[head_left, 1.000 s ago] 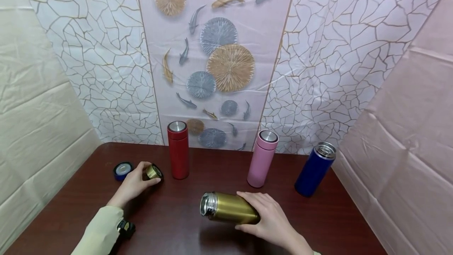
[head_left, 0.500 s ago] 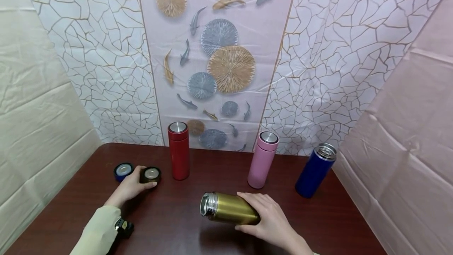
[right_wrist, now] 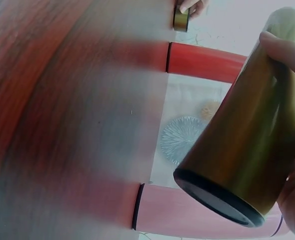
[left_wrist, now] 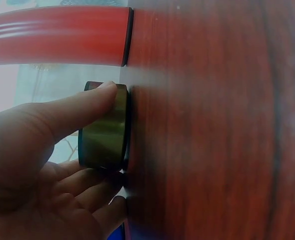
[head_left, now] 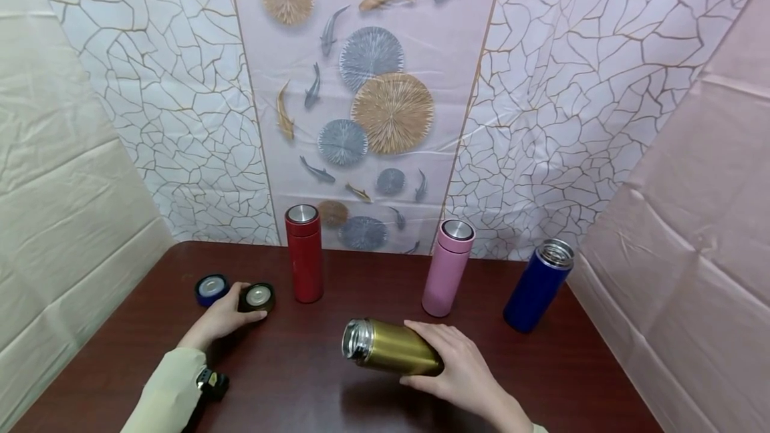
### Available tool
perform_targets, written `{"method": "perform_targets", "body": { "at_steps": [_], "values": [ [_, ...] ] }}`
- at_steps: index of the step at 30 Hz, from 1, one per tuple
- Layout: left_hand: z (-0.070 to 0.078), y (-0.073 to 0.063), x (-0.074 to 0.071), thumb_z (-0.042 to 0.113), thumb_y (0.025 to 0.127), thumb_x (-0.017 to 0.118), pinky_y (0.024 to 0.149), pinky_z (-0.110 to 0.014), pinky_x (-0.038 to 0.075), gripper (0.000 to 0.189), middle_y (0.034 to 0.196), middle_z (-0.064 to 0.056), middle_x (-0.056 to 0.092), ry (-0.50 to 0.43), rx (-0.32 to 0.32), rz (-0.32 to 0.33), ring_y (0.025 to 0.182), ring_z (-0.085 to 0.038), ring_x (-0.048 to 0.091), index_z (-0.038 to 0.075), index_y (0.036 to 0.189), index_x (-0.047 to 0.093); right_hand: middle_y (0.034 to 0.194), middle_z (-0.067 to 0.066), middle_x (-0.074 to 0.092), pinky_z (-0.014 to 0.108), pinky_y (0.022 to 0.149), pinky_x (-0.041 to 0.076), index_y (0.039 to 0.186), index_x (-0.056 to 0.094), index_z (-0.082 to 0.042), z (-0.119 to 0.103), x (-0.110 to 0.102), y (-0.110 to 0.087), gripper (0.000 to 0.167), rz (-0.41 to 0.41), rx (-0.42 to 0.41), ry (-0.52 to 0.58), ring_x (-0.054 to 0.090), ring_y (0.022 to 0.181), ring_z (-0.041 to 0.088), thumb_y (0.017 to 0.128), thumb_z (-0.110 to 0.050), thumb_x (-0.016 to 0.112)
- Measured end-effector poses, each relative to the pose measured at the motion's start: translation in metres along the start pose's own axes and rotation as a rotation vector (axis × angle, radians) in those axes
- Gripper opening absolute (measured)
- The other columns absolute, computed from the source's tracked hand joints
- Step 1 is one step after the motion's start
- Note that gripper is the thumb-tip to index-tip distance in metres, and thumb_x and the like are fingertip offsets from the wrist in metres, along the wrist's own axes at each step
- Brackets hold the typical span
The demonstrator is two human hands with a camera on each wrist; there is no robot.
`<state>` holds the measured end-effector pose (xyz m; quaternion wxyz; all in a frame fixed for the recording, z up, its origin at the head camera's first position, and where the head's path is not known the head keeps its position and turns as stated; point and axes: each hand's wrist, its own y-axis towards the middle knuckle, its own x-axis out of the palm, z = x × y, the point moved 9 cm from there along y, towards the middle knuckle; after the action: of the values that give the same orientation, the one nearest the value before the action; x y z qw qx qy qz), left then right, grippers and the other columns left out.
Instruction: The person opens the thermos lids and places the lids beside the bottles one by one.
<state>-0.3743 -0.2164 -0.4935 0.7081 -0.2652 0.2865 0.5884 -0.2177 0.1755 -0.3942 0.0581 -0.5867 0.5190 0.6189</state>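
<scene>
On the left of the table my left hand holds a gold bottle lid between thumb and fingers. The lid rests on the wood with its inner side up in the head view. Right beside that hand lies a blue lid, also inner side up. My right hand grips a gold thermos bottle round its base end, above the table. The bottle is tilted nearly level, its uncapped steel mouth pointing left. Its dark base shows in the right wrist view.
A red thermos with its lid on stands behind, between the hands. Farther right stands a capped pink thermos, then a blue thermos without a lid. The patterned cloth backdrop rises behind the table.
My left hand has turned the gold lid from its side to inner side up and lowered it onto the table. The gold bottle's mouth has risen slightly in my right hand.
</scene>
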Motion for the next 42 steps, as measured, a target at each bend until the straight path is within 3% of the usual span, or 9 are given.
{"method": "perform_targets", "body": {
  "at_steps": [8, 13, 17, 24, 32, 42],
  "values": [
    [0.003, -0.002, -0.001, 0.036, 0.087, 0.079, 0.101, -0.064, 0.039, 0.08, 0.136, -0.037, 0.049, 0.003, 0.008, 0.0, 0.125, -0.05, 0.048, -0.006, 0.139, 0.036, 0.125, -0.006, 0.067, 0.031, 0.077, 0.053, 0.141, 0.057, -0.03, 0.016, -0.006, -0.004, 0.082, 0.032, 0.197, 0.121, 0.063, 0.099, 0.006, 0.07, -0.056, 0.088],
    [0.006, -0.004, 0.0, 0.036, 0.088, 0.079, 0.102, -0.064, 0.039, 0.079, 0.136, -0.037, 0.048, 0.006, 0.004, -0.009, 0.126, -0.05, 0.048, -0.007, 0.139, 0.036, 0.117, -0.012, 0.067, 0.028, 0.072, 0.051, 0.138, 0.056, -0.033, 0.025, -0.007, -0.008, 0.078, 0.054, 0.296, 0.229, 0.062, 0.089, 0.004, 0.07, -0.052, 0.089],
    [0.008, -0.005, 0.0, 0.035, 0.089, 0.078, 0.102, -0.064, 0.039, 0.078, 0.136, -0.037, 0.049, 0.007, 0.009, -0.011, 0.126, -0.051, 0.048, -0.008, 0.139, 0.036, 0.115, -0.014, 0.067, 0.029, 0.077, 0.052, 0.137, 0.053, -0.031, 0.031, -0.008, -0.012, 0.076, 0.077, 0.35, 0.302, 0.063, 0.092, 0.006, 0.072, -0.042, 0.091],
    [0.008, -0.004, 0.001, 0.035, 0.089, 0.078, 0.102, -0.064, 0.039, 0.078, 0.136, -0.037, 0.049, 0.004, 0.008, -0.01, 0.126, -0.05, 0.048, -0.008, 0.139, 0.036, 0.118, -0.006, 0.069, 0.036, 0.084, 0.056, 0.134, 0.052, -0.022, 0.039, -0.016, -0.017, 0.071, 0.164, 0.416, 0.427, 0.065, 0.105, 0.012, 0.074, -0.024, 0.092],
    [0.003, -0.002, 0.002, 0.037, 0.088, 0.078, 0.101, -0.063, 0.04, 0.079, 0.136, -0.037, 0.049, 0.01, 0.02, -0.01, 0.126, -0.051, 0.048, -0.007, 0.139, 0.036, 0.114, -0.001, 0.068, 0.031, 0.083, 0.054, 0.127, 0.051, -0.015, 0.052, -0.031, -0.022, 0.067, 0.275, 0.498, 0.441, 0.065, 0.101, 0.011, 0.073, -0.017, 0.092],
    [0.005, -0.002, 0.0, 0.036, 0.088, 0.078, 0.102, -0.064, 0.038, 0.08, 0.137, -0.037, 0.048, 0.012, 0.014, -0.006, 0.127, -0.051, 0.046, -0.008, 0.14, 0.036, 0.116, 0.008, 0.068, 0.025, 0.08, 0.052, 0.131, 0.05, -0.012, 0.083, -0.038, -0.04, 0.068, 0.344, 0.676, 0.462, 0.062, 0.1, 0.006, 0.076, -0.011, 0.089]
  ]
}}
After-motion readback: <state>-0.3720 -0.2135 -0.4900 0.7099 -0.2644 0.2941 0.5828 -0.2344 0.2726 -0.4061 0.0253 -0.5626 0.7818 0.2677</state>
